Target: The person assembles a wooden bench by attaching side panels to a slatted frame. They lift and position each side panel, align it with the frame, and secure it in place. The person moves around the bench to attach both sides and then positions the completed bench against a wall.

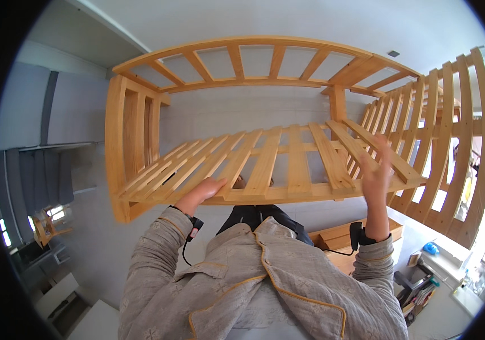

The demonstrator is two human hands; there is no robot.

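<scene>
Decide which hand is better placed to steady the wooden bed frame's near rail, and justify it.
Left, probably: the left hand rests on the wooden bed frame's near rail, while the right hand is open, not closed around it.

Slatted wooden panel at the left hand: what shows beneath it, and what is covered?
Through its gaps, grey floor shows, with what may be part of a foot; anything directly behind the slats is hidden.

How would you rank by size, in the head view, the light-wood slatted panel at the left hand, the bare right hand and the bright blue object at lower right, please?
1. Light-wood slatted panel, by far
2. Bare right hand
3. Bright blue object, though it looks farther away
</scene>
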